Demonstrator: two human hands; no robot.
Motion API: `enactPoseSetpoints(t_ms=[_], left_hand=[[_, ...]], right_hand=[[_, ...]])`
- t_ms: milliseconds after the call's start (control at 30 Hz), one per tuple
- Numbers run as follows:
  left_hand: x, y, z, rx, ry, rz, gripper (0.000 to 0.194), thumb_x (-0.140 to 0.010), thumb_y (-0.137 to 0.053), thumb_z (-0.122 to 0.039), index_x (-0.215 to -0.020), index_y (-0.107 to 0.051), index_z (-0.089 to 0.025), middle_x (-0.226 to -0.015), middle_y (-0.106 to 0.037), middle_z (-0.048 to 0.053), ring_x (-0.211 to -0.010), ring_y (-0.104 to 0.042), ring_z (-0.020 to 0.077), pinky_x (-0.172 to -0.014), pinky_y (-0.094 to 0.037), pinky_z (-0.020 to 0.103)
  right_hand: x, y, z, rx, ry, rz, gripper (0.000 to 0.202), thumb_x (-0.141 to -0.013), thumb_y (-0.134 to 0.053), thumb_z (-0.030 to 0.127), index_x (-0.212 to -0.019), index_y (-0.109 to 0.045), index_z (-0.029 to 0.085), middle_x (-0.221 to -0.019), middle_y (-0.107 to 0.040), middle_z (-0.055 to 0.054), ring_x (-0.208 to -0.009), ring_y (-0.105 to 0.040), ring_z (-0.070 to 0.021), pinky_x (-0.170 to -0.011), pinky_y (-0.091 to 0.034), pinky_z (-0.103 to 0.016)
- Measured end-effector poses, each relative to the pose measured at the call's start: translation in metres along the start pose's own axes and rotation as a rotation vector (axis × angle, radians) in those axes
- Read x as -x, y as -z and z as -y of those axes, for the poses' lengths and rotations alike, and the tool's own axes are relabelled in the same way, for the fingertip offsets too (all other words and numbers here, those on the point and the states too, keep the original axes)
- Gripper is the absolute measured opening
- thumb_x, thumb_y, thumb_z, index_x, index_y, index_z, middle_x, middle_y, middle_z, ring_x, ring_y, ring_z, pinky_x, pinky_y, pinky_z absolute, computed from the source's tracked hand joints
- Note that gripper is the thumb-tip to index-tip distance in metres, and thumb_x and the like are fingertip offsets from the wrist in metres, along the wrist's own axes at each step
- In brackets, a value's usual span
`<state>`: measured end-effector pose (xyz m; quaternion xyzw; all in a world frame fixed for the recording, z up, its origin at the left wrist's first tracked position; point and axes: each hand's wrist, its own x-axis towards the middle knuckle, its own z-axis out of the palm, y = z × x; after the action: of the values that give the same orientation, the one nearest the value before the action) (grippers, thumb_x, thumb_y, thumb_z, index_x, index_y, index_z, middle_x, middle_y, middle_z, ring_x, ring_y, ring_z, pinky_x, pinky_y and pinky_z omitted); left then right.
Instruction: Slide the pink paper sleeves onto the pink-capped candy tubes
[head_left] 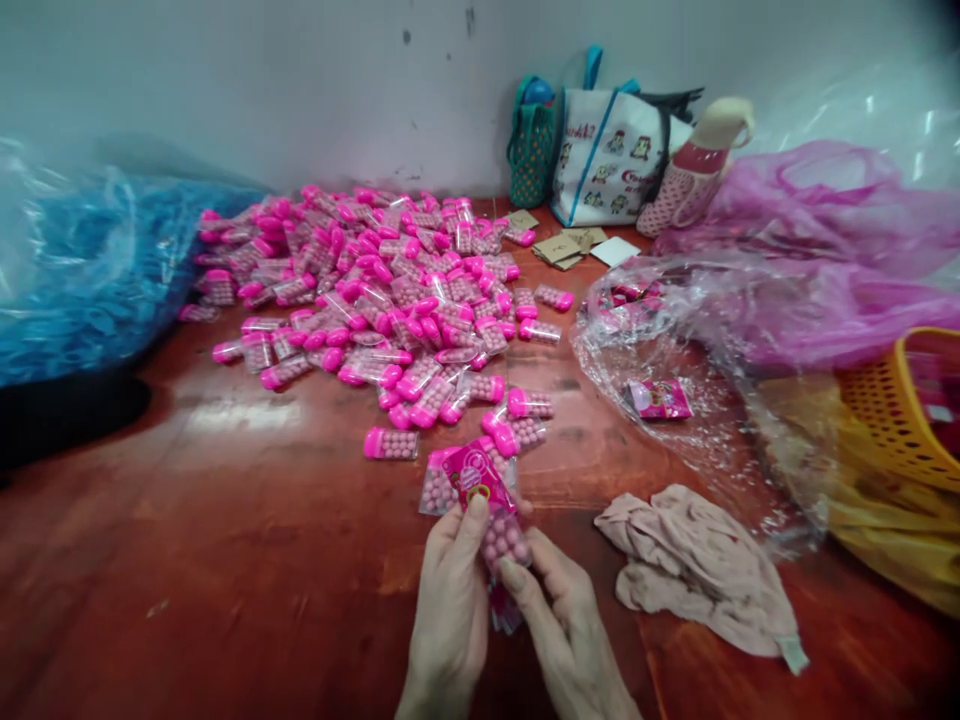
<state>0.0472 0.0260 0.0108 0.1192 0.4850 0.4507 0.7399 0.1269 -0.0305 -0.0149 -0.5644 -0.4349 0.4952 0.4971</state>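
Observation:
My left hand [451, 590] is closed, its thumb pressing a pink printed label [486, 478] at the top of a small clear candy box. Pink round candies show through this candy box [504, 540], and my right hand [564, 605] pinches its lower end between thumb and fingers. More printed pieces hang below, partly hidden by my fingers. Just beyond the hands, candy boxes [437, 488] lie on the red-brown surface. Farther back rises a large heap of candy boxes [375, 290] with bright pink caps.
A blue-filled plastic bag [97, 270] stands left. On the right lie a crumpled cloth [697, 560], a clear bag [720, 450] with pink labels, and a yellow basket [892, 410]. A white tote [600, 160], covered bottles and cardboard pieces [559, 249] are near the wall.

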Motion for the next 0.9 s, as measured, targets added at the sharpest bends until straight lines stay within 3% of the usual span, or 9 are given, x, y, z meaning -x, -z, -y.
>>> enactPoseSetpoints(t_ms=[100, 233, 433, 633, 800, 900], left_hand=[[0.006, -0.001, 0.004, -0.03, -0.002, -0.003, 0.016, -0.068, -0.072, -0.028, -0.067, -0.068, -0.013, -0.063, -0.067, 0.004, -0.063, -0.064, 0.0155, -0.063, -0.051, 0.025], [0.011, 0.002, 0.013, -0.079, 0.026, 0.049, 0.014, -0.072, -0.07, -0.026, -0.078, -0.071, -0.014, -0.066, -0.068, 0.004, -0.064, -0.063, 0.014, -0.061, -0.049, 0.023], [0.012, 0.011, 0.017, -0.148, 0.029, 0.084, 0.018, -0.072, -0.069, -0.028, -0.083, -0.073, -0.014, -0.075, -0.07, 0.007, -0.067, -0.06, 0.014, -0.061, -0.046, 0.023], [0.013, 0.015, 0.016, -0.138, 0.113, 0.213, 0.021, -0.077, -0.065, -0.029, -0.09, -0.073, -0.015, -0.081, -0.07, 0.007, -0.054, -0.048, 0.0067, -0.051, -0.038, 0.018], [0.013, 0.015, 0.014, -0.11, 0.104, 0.245, 0.02, -0.078, -0.064, -0.028, -0.09, -0.073, -0.015, -0.085, -0.07, 0.008, -0.063, -0.056, 0.0112, -0.058, -0.043, 0.021], [0.015, 0.042, -0.001, -0.131, 0.028, 0.13, 0.017, -0.075, -0.065, -0.027, -0.085, -0.073, -0.015, -0.085, -0.071, 0.008, -0.076, -0.062, 0.0187, -0.067, -0.049, 0.028]], right_hand=[[0.005, 0.001, -0.001, 0.061, 0.04, -0.004, 0.021, -0.091, -0.044, 0.027, -0.1, -0.06, 0.017, -0.092, -0.063, -0.007, -0.086, -0.06, -0.019, -0.078, -0.047, -0.026], [0.008, 0.003, -0.004, 0.122, 0.069, -0.07, 0.026, -0.09, -0.046, 0.024, -0.111, -0.059, 0.018, -0.105, -0.064, -0.009, -0.095, -0.059, -0.0198, -0.084, -0.045, -0.026], [0.001, 0.003, -0.008, -0.084, -0.031, -0.097, 0.019, -0.085, -0.053, 0.027, -0.078, -0.067, 0.016, -0.073, -0.061, -0.002, -0.069, -0.056, -0.0153, -0.063, -0.045, -0.022], [-0.004, -0.001, -0.01, -0.239, -0.109, -0.114, 0.022, -0.078, -0.057, 0.025, -0.061, -0.068, 0.014, -0.05, -0.047, 0.004, -0.045, -0.042, -0.0088, -0.043, -0.034, -0.018], [-0.006, -0.001, -0.005, -0.201, -0.109, -0.089, 0.018, -0.075, -0.061, 0.023, -0.06, -0.067, 0.015, -0.052, -0.051, 0.004, -0.049, -0.044, -0.0093, -0.046, -0.037, -0.019], [-0.003, 0.007, 0.004, -0.045, -0.042, 0.005, 0.016, -0.075, -0.064, 0.023, -0.06, -0.065, 0.016, -0.058, -0.057, 0.002, -0.055, -0.051, -0.0115, -0.053, -0.041, -0.021]])
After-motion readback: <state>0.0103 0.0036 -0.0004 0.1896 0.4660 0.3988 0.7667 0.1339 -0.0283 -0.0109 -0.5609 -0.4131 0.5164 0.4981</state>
